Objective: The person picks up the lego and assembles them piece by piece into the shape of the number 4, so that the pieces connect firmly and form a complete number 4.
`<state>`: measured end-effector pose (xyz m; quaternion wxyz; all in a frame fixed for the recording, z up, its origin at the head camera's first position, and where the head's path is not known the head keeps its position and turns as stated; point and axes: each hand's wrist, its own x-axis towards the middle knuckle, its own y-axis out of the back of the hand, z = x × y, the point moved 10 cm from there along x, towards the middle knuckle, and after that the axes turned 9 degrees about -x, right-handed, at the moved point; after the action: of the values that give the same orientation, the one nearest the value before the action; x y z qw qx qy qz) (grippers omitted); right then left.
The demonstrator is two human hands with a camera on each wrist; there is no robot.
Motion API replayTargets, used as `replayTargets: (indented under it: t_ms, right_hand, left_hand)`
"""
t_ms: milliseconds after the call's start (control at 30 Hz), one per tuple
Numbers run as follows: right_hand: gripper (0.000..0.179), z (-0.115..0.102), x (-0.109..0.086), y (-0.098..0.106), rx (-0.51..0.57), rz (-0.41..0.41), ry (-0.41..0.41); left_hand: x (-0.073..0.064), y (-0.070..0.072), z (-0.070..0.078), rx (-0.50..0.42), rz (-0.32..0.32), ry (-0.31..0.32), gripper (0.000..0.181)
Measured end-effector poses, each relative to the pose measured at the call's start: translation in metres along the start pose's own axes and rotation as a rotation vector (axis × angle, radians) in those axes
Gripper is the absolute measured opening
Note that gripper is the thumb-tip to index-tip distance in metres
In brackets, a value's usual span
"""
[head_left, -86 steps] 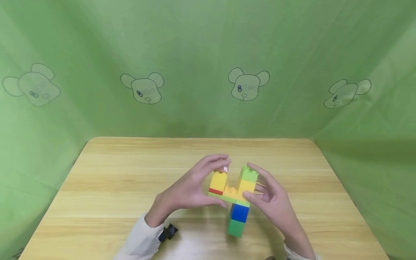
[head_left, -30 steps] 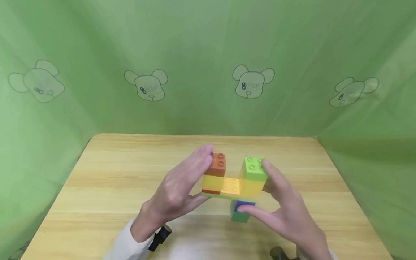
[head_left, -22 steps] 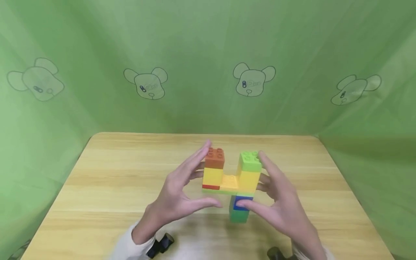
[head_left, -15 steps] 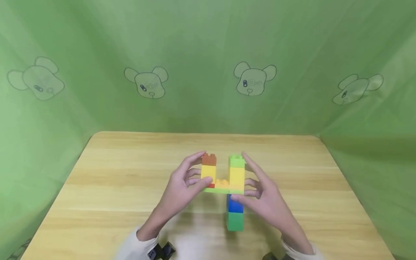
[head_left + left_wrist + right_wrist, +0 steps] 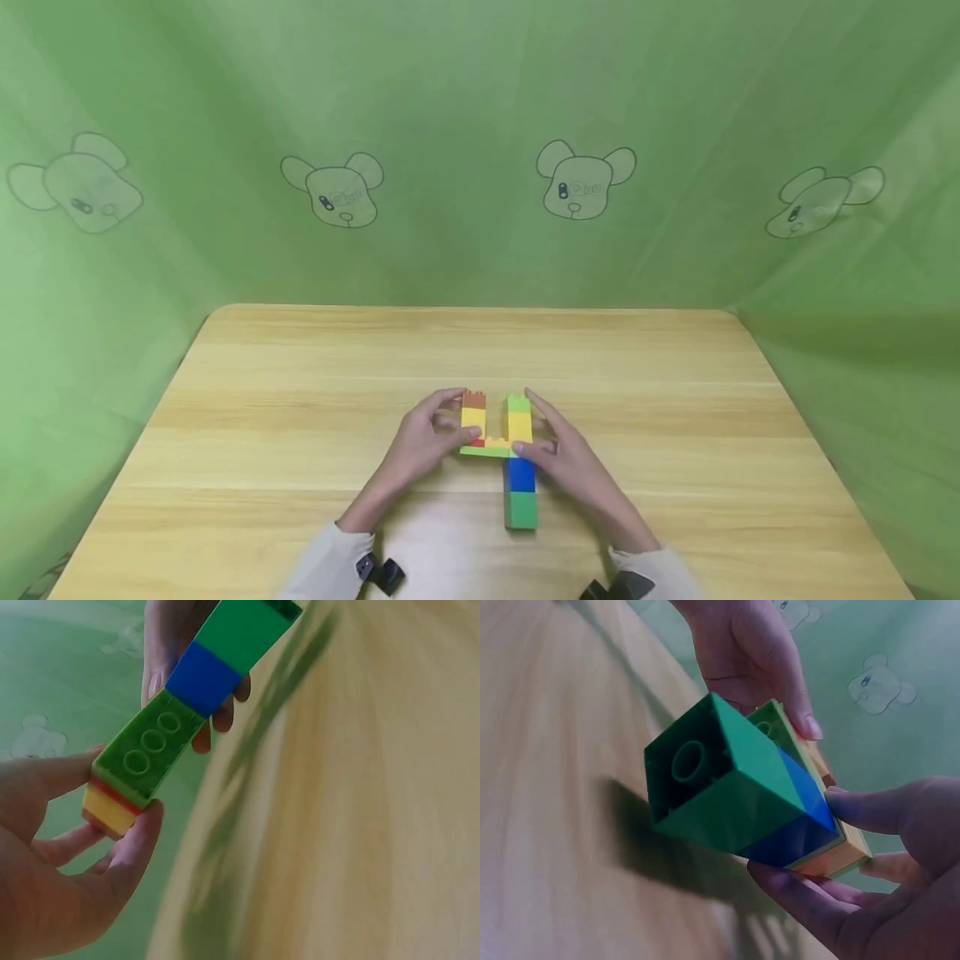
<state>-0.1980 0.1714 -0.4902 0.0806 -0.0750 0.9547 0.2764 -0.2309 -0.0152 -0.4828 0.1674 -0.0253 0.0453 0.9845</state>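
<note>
Both hands hold one toy building-block build above the table. Its left tower has a brown-orange block (image 5: 474,401) over a yellow block (image 5: 472,419) and a thin red piece. The right tower shows a light green block (image 5: 518,404) over yellow. A light green plate (image 5: 146,750) joins the towers from below. Under its right end hang a blue block (image 5: 522,474) and a green block (image 5: 727,787), whose hollow underside shows in the right wrist view. My left hand (image 5: 422,437) pinches the left tower, thumb in front. My right hand (image 5: 572,467) grips the right side near the yellow-blue joint.
The wooden table (image 5: 300,375) spreads out all around, with the build's shadow on it. A green curtain (image 5: 465,100) with printed bear heads encloses the back and sides. Black camera mounts (image 5: 382,575) sit at both wrists.
The build tilted to show its top studs, then came upright again and moved away from the head camera and slightly left. My left thumb came off and closed back onto the left tower.
</note>
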Motion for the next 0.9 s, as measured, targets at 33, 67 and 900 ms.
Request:
replayTargets:
  t_ms: [33, 67, 900]
  right_hand:
    - [0.078, 0.003, 0.002, -0.002, -0.002, -0.002, -0.008]
    - [0.078, 0.006, 0.003, -0.003, -0.005, -0.005, -0.014]
    - [0.09, -0.015, -0.005, 0.043, -0.608, 0.147, 0.351]
  left_hand:
    - [0.002, 0.0, -0.006, -0.006, -0.009, 0.022, 0.067]
    - [0.003, 0.0, -0.011, -0.007, -0.016, 0.034, 0.066]
    - [-0.001, 0.05, 0.023, 0.741, -0.005, -0.345, 0.088]
